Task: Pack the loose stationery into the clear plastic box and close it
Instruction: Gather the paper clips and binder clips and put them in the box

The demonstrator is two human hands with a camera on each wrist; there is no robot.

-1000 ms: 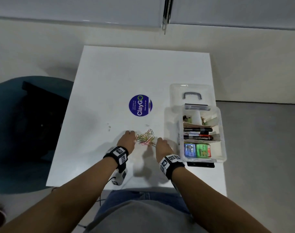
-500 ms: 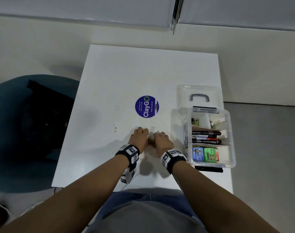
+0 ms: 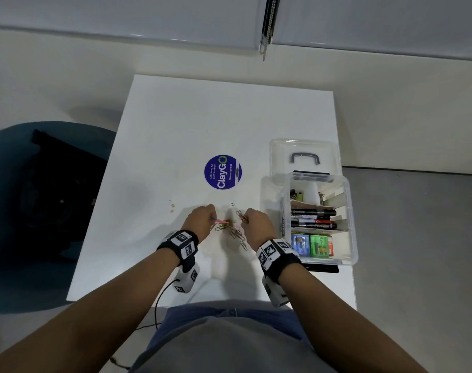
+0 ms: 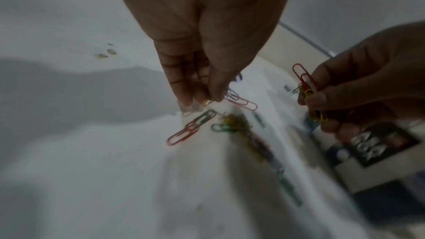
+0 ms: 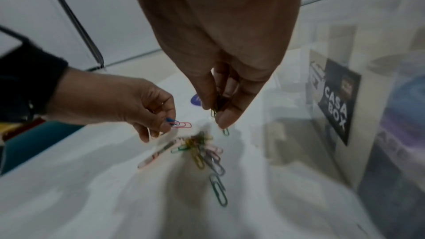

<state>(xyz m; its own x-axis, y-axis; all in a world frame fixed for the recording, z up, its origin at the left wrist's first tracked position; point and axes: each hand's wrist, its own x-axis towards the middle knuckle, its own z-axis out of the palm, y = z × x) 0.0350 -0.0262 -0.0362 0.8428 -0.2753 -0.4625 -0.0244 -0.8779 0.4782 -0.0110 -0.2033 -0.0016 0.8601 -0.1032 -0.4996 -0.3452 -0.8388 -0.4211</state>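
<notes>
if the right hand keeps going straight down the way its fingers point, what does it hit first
Most likely the loose paper clips heaped on the white table just under the right hand, though depth is hard to judge; the clear plastic box stands off to its side.

My bare forearms end in black wristbands (image 3: 181, 244) bearing square black-and-white markers; a thin black cable (image 3: 159, 300) trails from the left one; grey shirt (image 3: 229, 345).

We read "ClayGo" on the round blue sticker (image 3: 223, 172) left of the clear box (image 3: 351, 219), whose black label (image 5: 334, 101) says "CASA BOX".
</notes>
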